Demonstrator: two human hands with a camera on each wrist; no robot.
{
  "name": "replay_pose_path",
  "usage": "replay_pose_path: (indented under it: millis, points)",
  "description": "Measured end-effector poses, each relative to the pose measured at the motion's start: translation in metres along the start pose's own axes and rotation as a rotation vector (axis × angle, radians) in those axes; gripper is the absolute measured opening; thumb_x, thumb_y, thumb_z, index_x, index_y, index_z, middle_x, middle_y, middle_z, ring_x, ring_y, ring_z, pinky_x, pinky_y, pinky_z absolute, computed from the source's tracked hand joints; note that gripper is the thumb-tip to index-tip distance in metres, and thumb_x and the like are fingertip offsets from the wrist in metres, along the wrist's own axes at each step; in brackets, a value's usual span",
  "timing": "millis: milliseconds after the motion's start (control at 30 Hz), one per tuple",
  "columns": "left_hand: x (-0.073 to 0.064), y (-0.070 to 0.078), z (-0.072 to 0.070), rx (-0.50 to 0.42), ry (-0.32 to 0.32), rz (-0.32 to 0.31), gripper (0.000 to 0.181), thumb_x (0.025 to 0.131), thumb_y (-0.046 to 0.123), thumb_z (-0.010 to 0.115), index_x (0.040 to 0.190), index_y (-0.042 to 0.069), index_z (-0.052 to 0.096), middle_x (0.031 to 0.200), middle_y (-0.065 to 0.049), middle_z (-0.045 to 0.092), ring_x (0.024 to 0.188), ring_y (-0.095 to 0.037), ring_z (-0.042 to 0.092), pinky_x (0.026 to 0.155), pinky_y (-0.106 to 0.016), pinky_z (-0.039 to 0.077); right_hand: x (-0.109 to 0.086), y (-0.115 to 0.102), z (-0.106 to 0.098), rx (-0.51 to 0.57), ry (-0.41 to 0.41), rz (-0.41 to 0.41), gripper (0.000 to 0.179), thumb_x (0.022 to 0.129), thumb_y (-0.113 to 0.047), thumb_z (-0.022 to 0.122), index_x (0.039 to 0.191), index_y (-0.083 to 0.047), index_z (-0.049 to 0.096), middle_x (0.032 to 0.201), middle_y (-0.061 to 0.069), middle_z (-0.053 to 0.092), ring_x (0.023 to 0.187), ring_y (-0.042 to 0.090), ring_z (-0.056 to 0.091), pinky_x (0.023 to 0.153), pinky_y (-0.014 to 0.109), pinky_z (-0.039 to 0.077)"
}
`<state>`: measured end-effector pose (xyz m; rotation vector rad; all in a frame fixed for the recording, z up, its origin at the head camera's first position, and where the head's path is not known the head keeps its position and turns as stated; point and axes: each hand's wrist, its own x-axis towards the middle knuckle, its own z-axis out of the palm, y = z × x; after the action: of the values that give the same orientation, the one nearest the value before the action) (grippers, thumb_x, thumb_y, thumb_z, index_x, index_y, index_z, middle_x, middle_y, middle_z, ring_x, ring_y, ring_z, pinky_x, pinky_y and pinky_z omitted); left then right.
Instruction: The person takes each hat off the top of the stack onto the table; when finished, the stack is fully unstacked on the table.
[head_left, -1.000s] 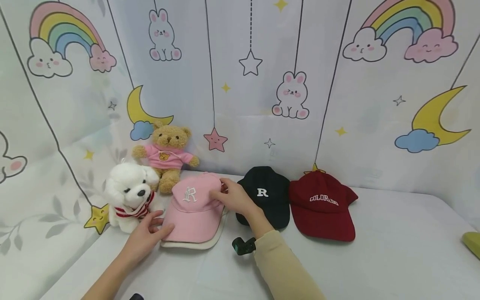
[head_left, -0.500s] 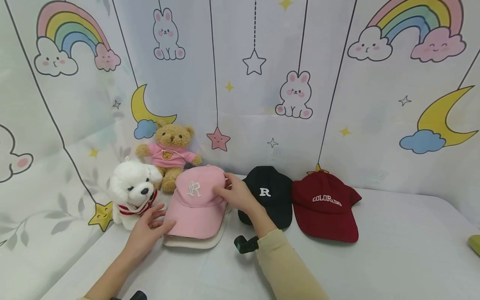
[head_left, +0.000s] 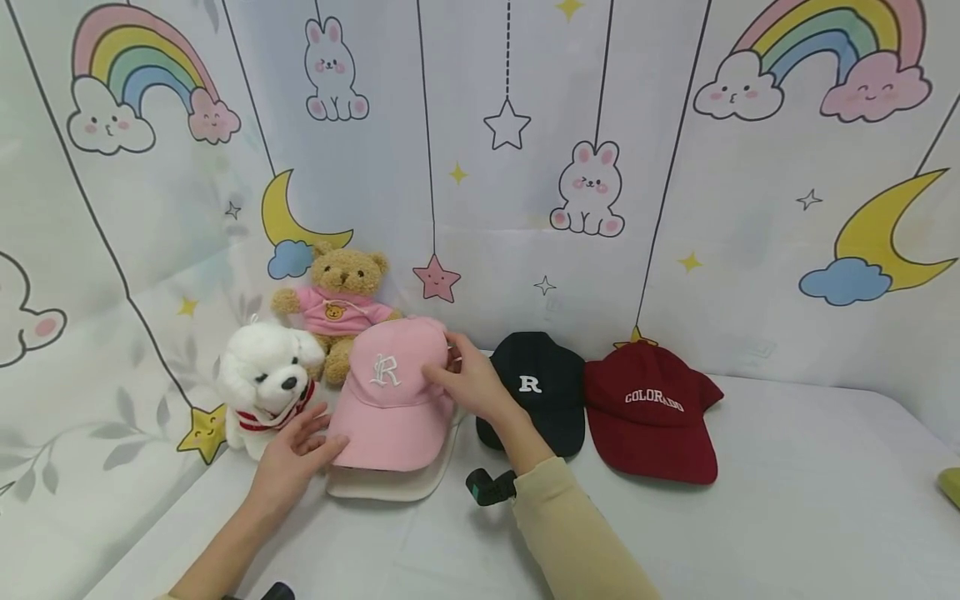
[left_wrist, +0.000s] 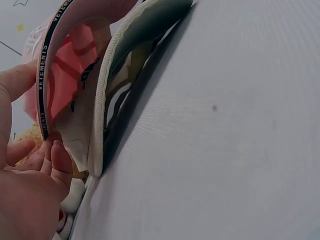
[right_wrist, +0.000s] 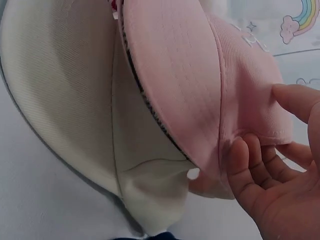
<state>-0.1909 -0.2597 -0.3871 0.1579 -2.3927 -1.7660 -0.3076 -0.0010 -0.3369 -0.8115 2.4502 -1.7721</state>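
both hands are on the pink cap [head_left: 396, 396]: left hand [head_left: 294, 457] pinching its brim edge, right hand [head_left: 480, 385] gripping the crown's side, the brim tipped clear above the cream cap [head_left: 392, 487], white plush dog [head_left: 262, 362] nearby, black cap [head_left: 529, 354] over to the right!

Pink cap [head_left: 393, 425] — white R [head_left: 386, 370]; cream cap [head_left: 393, 486]; maroon cap [head_left: 648, 442] — white lettering [head_left: 654, 401].

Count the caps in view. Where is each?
4: pink cap, in the left hand and right hand; cream cap, under it; black cap, right of these; red cap, next right. Others may be hidden or cut off.
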Motion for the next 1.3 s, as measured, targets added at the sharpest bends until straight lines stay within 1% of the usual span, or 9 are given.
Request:
replay_pose_path:
  millis: [100,233,333,500,667,900,967,1133,1300]
  points:
    - [0.0,0.002,0.002,-0.037,-0.004,0.001,0.074,0.095,0.02,0.073,0.154,0.0,0.033,0.149,-0.022,0.043,0.117,-0.014,0.05,0.085,-0.014,0.046,0.0,-0.002,0.0,-0.009,0.008,-0.016,0.065,0.095,-0.024,0.068,0.15,-0.006,0.04,0.111,0.009,0.054,0.095,0.02,0.056,0.074,0.029,0.052]
    - [-0.001,0.003,0.004,-0.084,0.002,0.032,0.071,0.095,0.015,0.072,0.153,-0.003,0.035,0.144,-0.024,0.045,0.106,-0.002,0.053,0.084,-0.015,0.047,-0.001,-0.004,-0.001,-0.029,0.013,-0.028,0.065,0.096,-0.025,0.068,0.151,-0.005,0.039,0.114,0.009,0.055,0.1,0.022,0.055,0.077,0.03,0.052]
    - [-0.002,0.004,0.005,-0.112,0.0,0.048,0.071,0.095,0.012,0.072,0.152,-0.005,0.034,0.143,-0.024,0.045,0.104,-0.001,0.053,0.084,-0.016,0.048,-0.001,-0.005,-0.002,-0.021,0.015,-0.031,0.065,0.096,-0.026,0.068,0.151,-0.006,0.04,0.114,0.009,0.056,0.1,0.022,0.056,0.077,0.031,0.052]
    - [-0.003,0.006,0.006,-0.18,-0.034,0.06,0.072,0.096,0.008,0.069,0.155,-0.003,0.03,0.15,-0.021,0.037,0.108,0.0,0.053,0.085,-0.015,0.048,-0.002,-0.008,-0.005,-0.001,0.031,-0.05,0.062,0.095,-0.025,0.069,0.149,-0.009,0.044,0.112,0.01,0.057,0.099,0.022,0.056,0.076,0.031,0.053]
    - [-0.003,0.006,0.005,-0.213,-0.073,0.076,0.074,0.097,0.008,0.068,0.157,0.0,0.026,0.156,-0.018,0.029,0.111,0.004,0.052,0.087,-0.015,0.048,-0.002,-0.014,-0.007,-0.002,0.046,-0.068,0.062,0.095,-0.024,0.068,0.149,-0.009,0.043,0.111,0.009,0.057,0.098,0.022,0.055,0.075,0.03,0.052]
    - [-0.001,0.01,0.007,-0.265,-0.073,0.131,0.07,0.098,0.003,0.065,0.157,0.0,0.027,0.148,-0.014,0.033,0.107,-0.006,0.053,0.081,-0.019,0.05,-0.002,-0.02,-0.01,-0.006,0.065,-0.09,0.063,0.094,-0.024,0.069,0.15,-0.011,0.043,0.11,0.008,0.056,0.098,0.022,0.055,0.074,0.031,0.051]
    - [0.0,0.011,0.007,-0.274,-0.075,0.144,0.07,0.098,0.003,0.064,0.157,0.0,0.027,0.146,-0.014,0.033,0.106,-0.007,0.053,0.081,-0.019,0.05,-0.002,-0.022,-0.011,-0.007,0.07,-0.1,0.062,0.094,-0.022,0.069,0.15,-0.012,0.043,0.11,0.008,0.057,0.097,0.021,0.055,0.074,0.031,0.051]
    - [-0.001,0.015,0.006,-0.259,-0.078,0.175,0.069,0.098,0.002,0.064,0.157,0.0,0.027,0.143,-0.013,0.035,0.1,-0.008,0.056,0.079,-0.019,0.05,-0.001,-0.028,-0.013,-0.009,0.092,-0.133,0.061,0.094,-0.021,0.07,0.149,-0.014,0.045,0.109,0.008,0.058,0.095,0.021,0.057,0.074,0.031,0.05]
    - [0.001,0.022,0.006,-0.254,-0.073,0.214,0.069,0.096,0.0,0.065,0.155,-0.002,0.029,0.141,-0.012,0.039,0.101,-0.008,0.059,0.081,-0.019,0.051,0.0,-0.032,-0.018,-0.006,0.11,-0.123,0.062,0.095,-0.024,0.07,0.151,-0.014,0.044,0.112,0.008,0.058,0.098,0.021,0.057,0.077,0.032,0.05]
